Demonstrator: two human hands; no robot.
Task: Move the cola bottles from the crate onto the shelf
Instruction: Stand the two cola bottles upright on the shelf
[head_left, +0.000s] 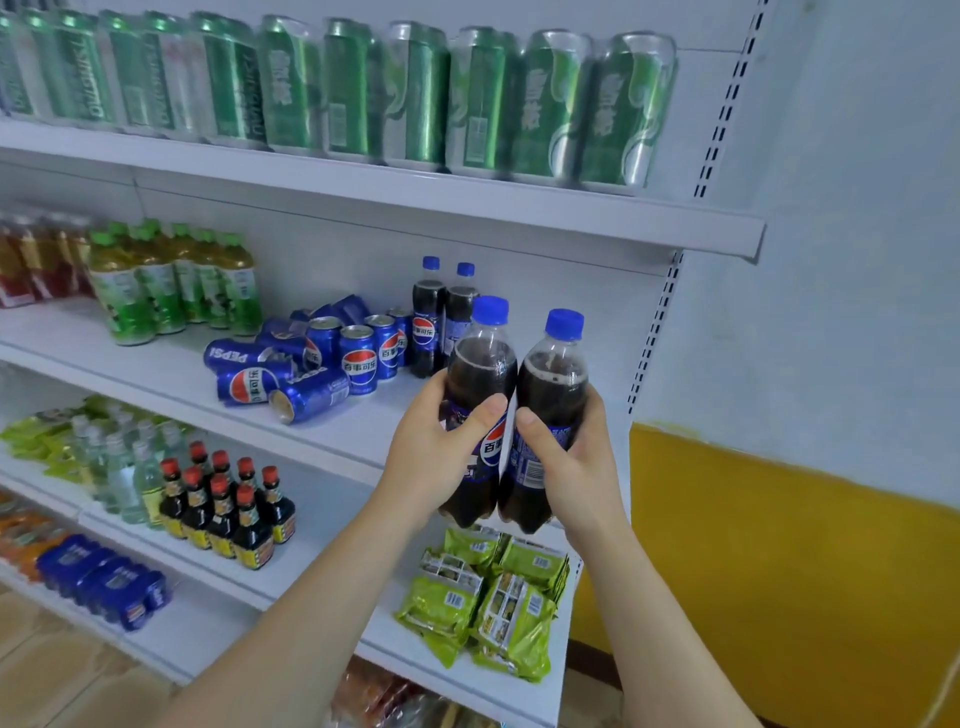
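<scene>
My left hand (441, 452) grips one cola bottle (480, 364) with a blue cap, and my right hand (576, 462) grips a second cola bottle (553, 384) beside it. Both bottles are upright, touching side by side, held in the air in front of the right end of the white middle shelf (363, 431). Two more cola bottles (441, 322) stand at the back of that shelf, just behind the held pair. The crate is out of view.
Blue cola cans (322, 358), some toppled, lie left of the standing bottles. Green tea bottles (171, 286) stand further left. Green cans (415, 98) fill the top shelf. Dark sauce bottles (228, 504) and green snack packs (483, 603) occupy lower shelves. A yellow-and-white wall (805, 571) is at right.
</scene>
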